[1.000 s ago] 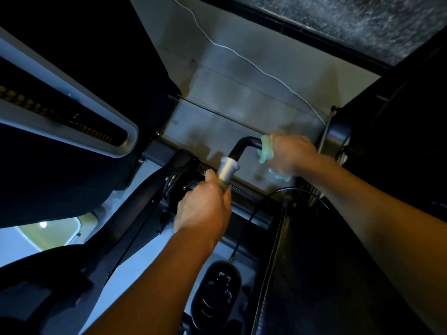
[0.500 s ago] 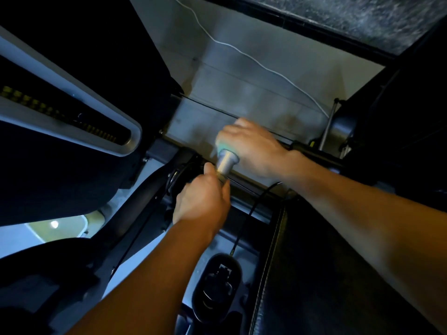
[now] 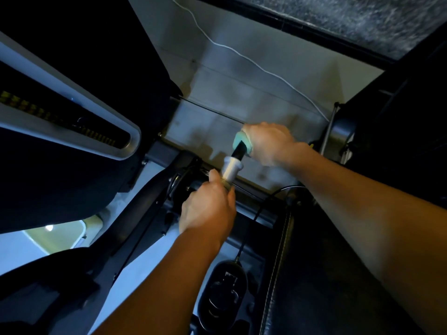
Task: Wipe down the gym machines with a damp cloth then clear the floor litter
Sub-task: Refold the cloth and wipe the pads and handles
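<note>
I've got my left hand (image 3: 208, 209) clenched round the lower end of the handle (image 3: 232, 166), just below its white collar, prob to steady the bar so it won't swing while I rub it. My right hand (image 3: 268, 143) is wrapped round the black bar just above that collar w/ the green cloth (image 3: 242, 141) bunched between palm and bar, so the cloth sits inside the right grip, a little up and to the right of the left fist, the two hands near but not touching
</note>
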